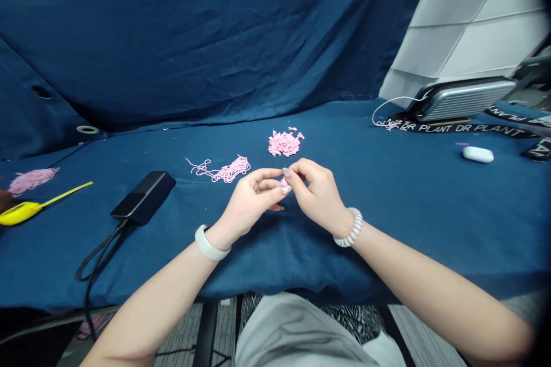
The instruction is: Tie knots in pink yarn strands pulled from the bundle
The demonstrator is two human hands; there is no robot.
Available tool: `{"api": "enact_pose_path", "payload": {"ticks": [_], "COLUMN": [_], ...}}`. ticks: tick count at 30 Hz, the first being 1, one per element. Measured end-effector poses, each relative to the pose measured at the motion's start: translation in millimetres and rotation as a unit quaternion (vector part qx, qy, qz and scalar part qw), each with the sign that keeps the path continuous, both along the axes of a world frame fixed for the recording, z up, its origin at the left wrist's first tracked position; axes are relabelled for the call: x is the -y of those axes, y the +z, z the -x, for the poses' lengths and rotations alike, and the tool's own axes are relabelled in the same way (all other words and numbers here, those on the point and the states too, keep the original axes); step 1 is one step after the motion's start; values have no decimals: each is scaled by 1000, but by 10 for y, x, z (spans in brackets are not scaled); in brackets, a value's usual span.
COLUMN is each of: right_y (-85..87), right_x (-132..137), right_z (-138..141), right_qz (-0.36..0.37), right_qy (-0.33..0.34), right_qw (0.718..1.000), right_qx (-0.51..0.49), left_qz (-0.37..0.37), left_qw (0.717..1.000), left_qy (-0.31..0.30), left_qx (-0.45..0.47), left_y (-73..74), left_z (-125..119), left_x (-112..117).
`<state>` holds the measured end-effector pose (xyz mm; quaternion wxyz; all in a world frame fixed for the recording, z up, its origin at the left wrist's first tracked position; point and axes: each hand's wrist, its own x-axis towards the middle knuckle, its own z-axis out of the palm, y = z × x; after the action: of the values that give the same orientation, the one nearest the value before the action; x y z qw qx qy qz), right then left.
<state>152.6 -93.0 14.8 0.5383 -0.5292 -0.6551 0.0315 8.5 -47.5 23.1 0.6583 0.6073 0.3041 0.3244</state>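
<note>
My left hand [252, 200] and my right hand [316, 192] meet over the blue cloth, fingertips pinched together on a small pink piece of string [284, 183]. A loose bundle of pink strings [224, 171] lies just beyond my left hand. A small heap of short pink pieces [284, 143] lies beyond both hands. My left wrist wears a white band, my right wrist a pale coiled bracelet.
A black power bank [144, 197] with a cable lies to the left. A yellow tool [26, 210] and another pink bundle [30, 179] sit at the far left. A white earbud case [477, 154], a silver case [465, 97] and a printed strap are at the right.
</note>
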Motion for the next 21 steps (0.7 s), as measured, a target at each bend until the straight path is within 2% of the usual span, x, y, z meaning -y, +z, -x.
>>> {"api": "enact_pose_path", "payload": {"ticks": [4, 12, 16, 21], "right_y": [-30, -41, -26, -20], "right_x": [-6, -28, -46, -69], "right_z": [9, 0, -23, -49], "right_qz": [13, 17, 35, 98], "right_qy": [0, -6, 6, 49], "right_qw": [1000, 1000, 999, 987], "right_qx": [12, 16, -28, -121], "left_qz": [-12, 19, 10, -5], "left_qw": [1000, 1000, 1000, 999], "left_qy": [7, -10, 15, 36], "left_qx": [-10, 2, -3, -1], "left_y": [-8, -33, -62, -73], "left_z": [-1, -16, -23, -11], "left_x": [0, -12, -30, -43]}}
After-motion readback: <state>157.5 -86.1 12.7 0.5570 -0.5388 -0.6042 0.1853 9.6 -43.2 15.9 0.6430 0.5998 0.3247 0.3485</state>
